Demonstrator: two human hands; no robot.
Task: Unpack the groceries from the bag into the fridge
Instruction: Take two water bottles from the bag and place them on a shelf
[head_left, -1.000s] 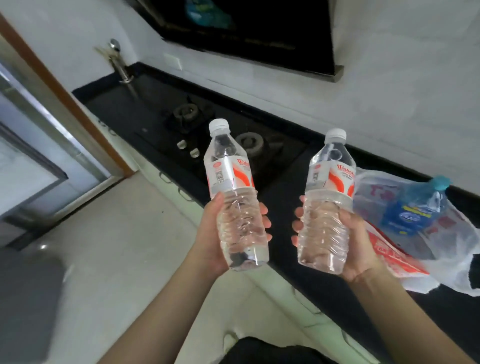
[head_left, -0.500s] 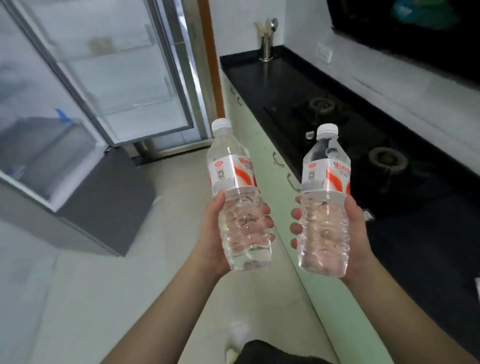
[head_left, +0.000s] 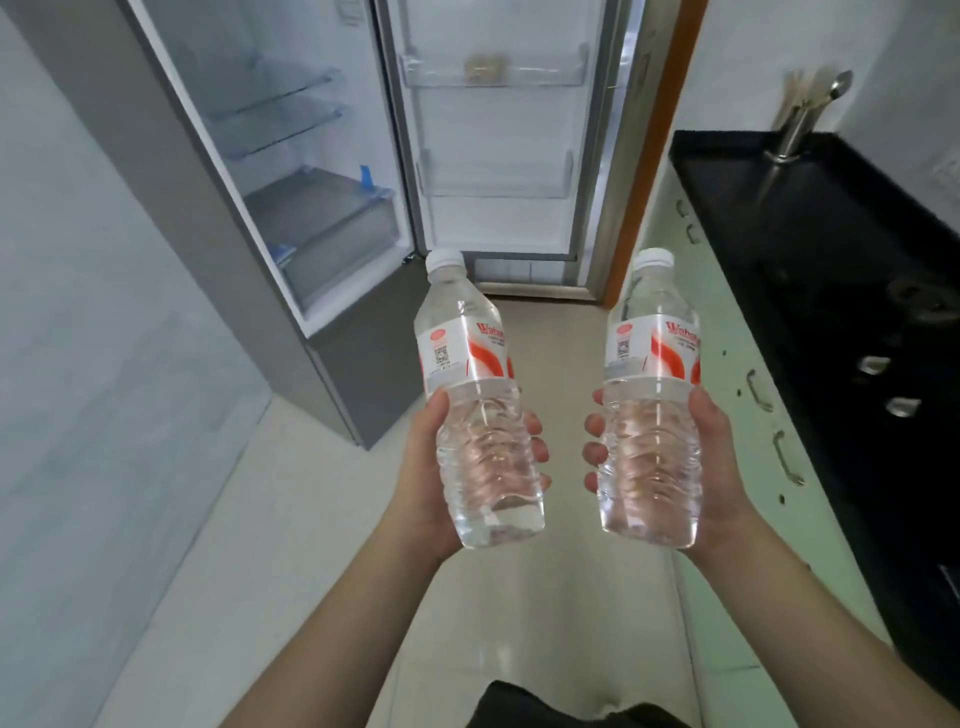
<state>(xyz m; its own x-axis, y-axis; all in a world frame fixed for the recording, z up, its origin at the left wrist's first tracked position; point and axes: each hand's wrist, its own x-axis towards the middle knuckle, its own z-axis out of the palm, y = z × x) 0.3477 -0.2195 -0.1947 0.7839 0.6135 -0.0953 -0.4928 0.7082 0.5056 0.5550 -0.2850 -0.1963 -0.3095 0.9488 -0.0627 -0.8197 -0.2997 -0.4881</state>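
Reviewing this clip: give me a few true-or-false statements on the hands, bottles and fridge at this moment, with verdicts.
1. Each hand holds a water bottle: left hand, right hand. True.
2. The left bottle has no cap. False: it has a white cap.
3. The fridge door is open. True.
4. The right bottle rests on the counter. False: it is held in the air.

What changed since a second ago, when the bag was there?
The person turned left, away from the counter: the bag left view, and the open fridge is now ahead. Unchanged: left hand and right hand each grip a water bottle upright.
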